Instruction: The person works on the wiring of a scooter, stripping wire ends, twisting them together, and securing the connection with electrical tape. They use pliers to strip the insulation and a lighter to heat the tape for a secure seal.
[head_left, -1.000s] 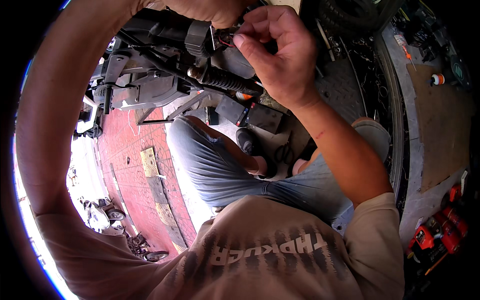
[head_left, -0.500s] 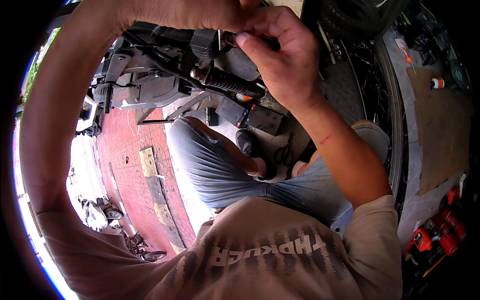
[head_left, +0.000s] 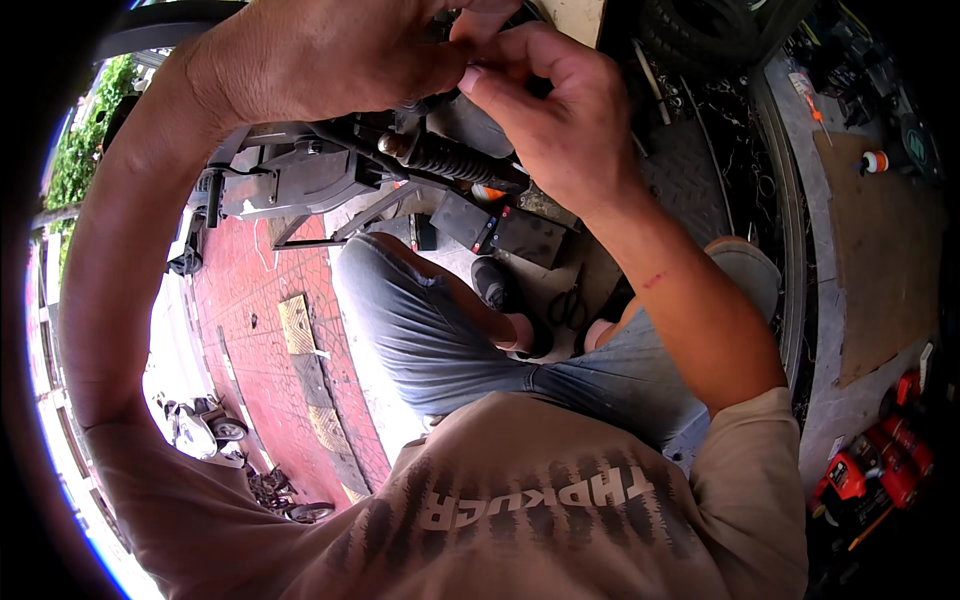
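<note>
My left hand (head_left: 350,60) reaches over the top of a motorbike's black frame and body (head_left: 290,185), its bent fingers meeting those of my right hand (head_left: 555,125). The right thumb and fingers are pinched together at that meeting point; what either hand holds is hidden by the fingers. Just below them runs a black coil shock absorber (head_left: 450,160). Dark rectangular batteries (head_left: 530,238) lie on the floor under the bike, and a pair of black scissors (head_left: 568,305) lies by my feet.
At top right are a tyre (head_left: 690,30), a cardboard sheet (head_left: 870,250), an orange screwdriver (head_left: 815,112) and red tools (head_left: 880,460). A dark textured mat (head_left: 680,175) lies right of the bike. Red paving (head_left: 250,330) and parked scooters (head_left: 200,430) are at left.
My left hand has moved down and right over the bike, covering the small red wire and bracket that showed earlier at the right thumb. The right hand has shifted slightly.
</note>
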